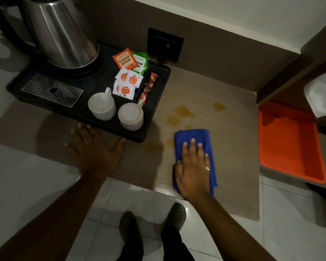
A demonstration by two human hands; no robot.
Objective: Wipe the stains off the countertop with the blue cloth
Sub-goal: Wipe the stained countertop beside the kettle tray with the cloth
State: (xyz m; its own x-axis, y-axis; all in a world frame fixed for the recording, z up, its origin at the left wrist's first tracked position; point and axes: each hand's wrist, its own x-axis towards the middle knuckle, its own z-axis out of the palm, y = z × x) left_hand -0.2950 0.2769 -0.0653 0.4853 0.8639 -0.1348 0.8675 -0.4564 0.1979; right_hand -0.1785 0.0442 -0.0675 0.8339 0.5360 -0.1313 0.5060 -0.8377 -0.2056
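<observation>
On the pale wood-grain countertop [224, 129], a folded blue cloth [193, 137] lies flat near the front edge, pressed down by the right hand [194, 172], whose fingers are stretched out flat and close together on top of it rather than gripping; a ring shows on one finger. Yellowish-brown stains [179, 114] lie just beyond and to the left of the cloth: a cluster of about four blotches beyond it, one apart at the far right [219, 106], and two more near the tray corner [152, 147]. The left hand [94, 147] rests palm-down on the counter with fingers spread wide, its fingertips touching the front edge of a black plastic tray [156, 117] that bounds the stained area on the left. That tray holds a stainless steel kettle [60, 32], a perforated metal drip grate [52, 90], two white cups [102, 106] turned upside down, one orange sachet [124, 58] reading "CLASSIC ASSAM", green sachets [141, 62] partly covered, three white sachets [127, 82] with a red apple mark, and several red stick packets [149, 86] whose print is too small to read. A black wall socket [165, 44] sits behind the tray. To the right, beside the counter's end, lies an orange plastic tray [290, 144]
</observation>
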